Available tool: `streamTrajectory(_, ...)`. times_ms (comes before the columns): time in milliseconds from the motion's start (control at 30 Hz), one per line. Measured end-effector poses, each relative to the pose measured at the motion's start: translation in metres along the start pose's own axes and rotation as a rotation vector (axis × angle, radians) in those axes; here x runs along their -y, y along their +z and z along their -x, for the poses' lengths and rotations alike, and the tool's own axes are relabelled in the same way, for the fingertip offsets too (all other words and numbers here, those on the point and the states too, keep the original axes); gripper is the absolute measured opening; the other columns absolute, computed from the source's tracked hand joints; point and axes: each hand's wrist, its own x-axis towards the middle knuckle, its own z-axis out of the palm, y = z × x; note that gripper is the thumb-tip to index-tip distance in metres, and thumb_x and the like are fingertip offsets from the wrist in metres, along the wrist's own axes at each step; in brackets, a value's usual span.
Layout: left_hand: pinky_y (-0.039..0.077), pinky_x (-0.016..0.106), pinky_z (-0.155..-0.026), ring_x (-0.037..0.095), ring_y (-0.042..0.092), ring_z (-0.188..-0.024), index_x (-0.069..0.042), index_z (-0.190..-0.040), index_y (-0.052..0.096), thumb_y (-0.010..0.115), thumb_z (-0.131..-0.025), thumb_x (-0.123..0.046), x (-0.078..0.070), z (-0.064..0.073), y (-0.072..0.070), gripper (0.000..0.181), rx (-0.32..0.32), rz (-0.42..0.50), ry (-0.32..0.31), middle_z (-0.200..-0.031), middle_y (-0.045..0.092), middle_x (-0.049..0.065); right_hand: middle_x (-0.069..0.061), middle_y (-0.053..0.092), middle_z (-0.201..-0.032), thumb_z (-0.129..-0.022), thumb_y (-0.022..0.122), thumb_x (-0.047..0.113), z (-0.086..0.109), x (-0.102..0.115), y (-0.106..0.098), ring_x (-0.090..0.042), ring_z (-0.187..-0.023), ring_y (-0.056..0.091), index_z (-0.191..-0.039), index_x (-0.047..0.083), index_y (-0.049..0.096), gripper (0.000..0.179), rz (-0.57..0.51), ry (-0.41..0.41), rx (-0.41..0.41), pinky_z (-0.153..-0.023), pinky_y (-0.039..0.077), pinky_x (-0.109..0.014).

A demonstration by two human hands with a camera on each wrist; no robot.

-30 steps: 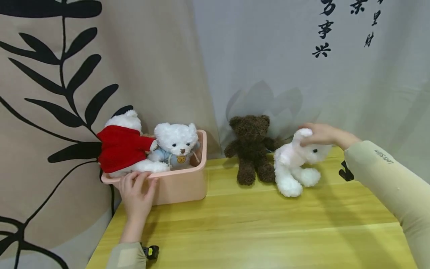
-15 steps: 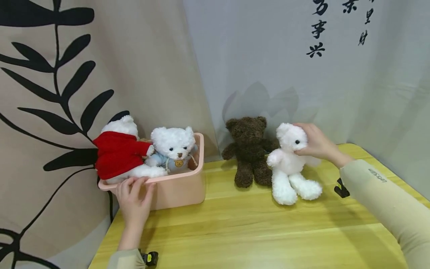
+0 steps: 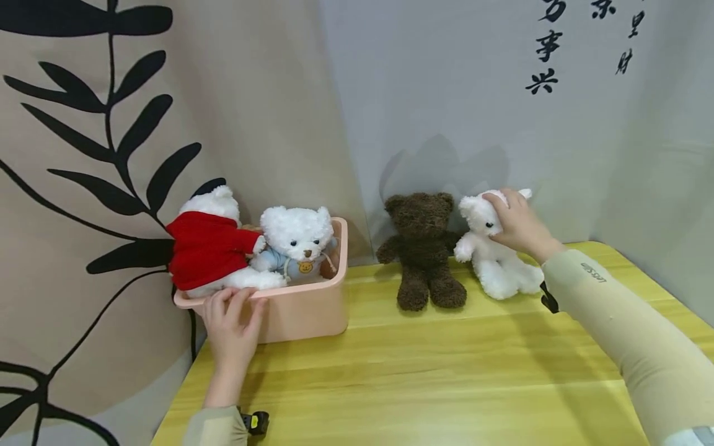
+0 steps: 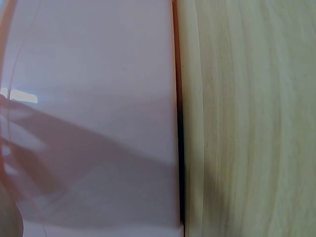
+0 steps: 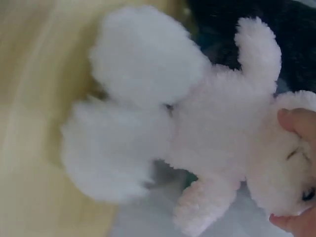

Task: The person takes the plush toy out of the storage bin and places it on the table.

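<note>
My right hand (image 3: 522, 224) grips a white plush bear (image 3: 498, 267) by its head, fingers over the top and side. The bear sits upright beside a brown plush bear (image 3: 426, 248); its head, body, arms and legs fill the right wrist view. At the left, my left hand (image 3: 233, 322) holds the front rim of a pink plastic bin (image 3: 309, 316), fingertips over the edge. Inside the bin sit a white bear in a red sweater (image 3: 209, 251), turned away, and a white bear in a blue top (image 3: 295, 232). The left wrist view shows mostly the bin's wall (image 4: 98, 123).
A yellow wood-grain table (image 3: 413, 384) carries everything. Behind it hangs a pale curtain (image 3: 435, 93) with black leaves and writing. The table's back right corner is rounded. Something dark shows behind the bear in the right wrist view.
The white bear has turned from leaning sideways to sitting upright, then shifted back towards the curtain with my right hand on its head. My left hand stays on the bin's rim.
</note>
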Motion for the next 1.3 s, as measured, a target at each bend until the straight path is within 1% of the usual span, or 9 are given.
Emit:
streamTrajectory(133,0.029,0.051,-0.086,0.042,0.048,-0.091,-0.003,-0.095,0.071,0.066,-0.09,-0.043,-0.004,0.001,0.001,0.041,-0.003,0.003,-0.004,-0.095,0.057,0.021,-0.031,0.011,-0.152,-0.08,0.076,0.013,0.006,-0.007,0.011,-0.051,-0.138,0.011,-0.154,0.012,0.018,0.094,-0.02,0.088,0.005,-0.097,0.019,-0.076)
streamTrajectory(267,0.029,0.052,-0.085,0.042,0.049,-0.09,-0.003,-0.094,0.07,0.066,-0.089,-0.043,-0.004,-0.001,-0.002,0.041,-0.026,-0.008,-0.002,-0.095,0.057,0.021,-0.028,0.002,-0.156,-0.082,0.072,0.018,0.0,-0.001,0.006,-0.05,-0.141,0.004,-0.156,0.017,0.01,0.097,0.004,0.138,0.003,-0.095,0.012,-0.079)
streamTrajectory(467,0.029,0.052,-0.09,0.042,0.049,-0.092,-0.003,-0.094,0.071,0.066,-0.089,-0.043,0.001,-0.002,-0.008,0.041,-0.044,-0.026,-0.011,-0.095,0.057,0.021,-0.028,-0.002,-0.156,-0.082,0.073,0.026,-0.013,0.012,-0.003,-0.051,-0.141,0.001,-0.157,0.018,0.005,0.101,0.007,0.148,0.034,-0.096,0.008,-0.079)
streamTrajectory(633,0.029,0.051,-0.091,0.042,0.049,-0.092,-0.003,-0.095,0.071,0.066,-0.089,-0.044,0.004,0.0,-0.012,0.041,-0.044,-0.038,-0.015,-0.096,0.057,0.021,-0.032,0.007,-0.154,-0.085,0.07,0.031,-0.025,0.033,-0.008,-0.054,-0.138,0.009,-0.156,0.016,0.012,0.092,0.036,0.125,0.043,-0.097,0.01,-0.078)
streamTrajectory(833,0.029,0.051,-0.091,0.042,0.048,-0.094,-0.003,-0.097,0.071,0.066,-0.09,-0.042,0.006,0.0,-0.017,0.04,-0.024,-0.038,-0.021,-0.097,0.057,0.021,-0.027,0.019,-0.152,-0.093,0.056,0.031,-0.054,0.089,-0.011,-0.047,-0.139,0.016,-0.153,0.014,0.024,0.07,-0.018,0.008,0.0,-0.101,0.015,-0.071)
streamTrajectory(1000,0.03,0.052,-0.087,0.043,0.047,-0.094,-0.003,-0.097,0.07,0.066,-0.09,-0.041,0.003,-0.001,-0.015,0.039,-0.003,-0.03,-0.02,-0.097,0.056,0.022,-0.022,0.023,-0.152,-0.093,0.061,0.04,-0.083,0.15,-0.01,-0.042,-0.138,0.023,-0.153,0.016,0.024,0.075,-0.143,-0.096,0.013,-0.104,0.02,-0.066)
streamTrajectory(1167,0.031,0.053,-0.087,0.043,0.048,-0.094,-0.004,-0.097,0.07,0.067,-0.09,-0.039,-0.002,-0.002,-0.009,0.036,0.016,-0.023,-0.007,-0.097,0.056,0.022,-0.018,0.026,-0.151,-0.086,0.071,0.037,-0.112,0.203,-0.002,-0.036,-0.137,0.029,-0.153,0.014,0.024,0.085,-0.358,-0.122,0.092,-0.106,0.029,-0.055)
streamTrajectory(1233,0.032,0.053,-0.087,0.043,0.048,-0.094,-0.004,-0.097,0.07,0.067,-0.09,-0.038,-0.004,-0.002,-0.006,0.035,0.02,-0.021,-0.002,-0.097,0.056,0.021,-0.019,0.026,-0.152,-0.085,0.072,0.032,-0.121,0.222,0.003,-0.036,-0.138,0.03,-0.153,0.014,0.022,0.086,-0.504,-0.086,0.169,-0.106,0.031,-0.052)
streamTrajectory(1300,0.032,0.053,-0.088,0.043,0.049,-0.094,-0.004,-0.097,0.07,0.068,-0.09,-0.038,-0.005,-0.003,-0.004,0.035,0.022,-0.015,0.001,-0.097,0.056,0.021,-0.02,0.025,-0.152,-0.085,0.073,0.029,-0.129,0.239,0.007,-0.036,-0.138,0.03,-0.154,0.014,0.021,0.087,-0.662,-0.012,0.253,-0.106,0.032,-0.052)
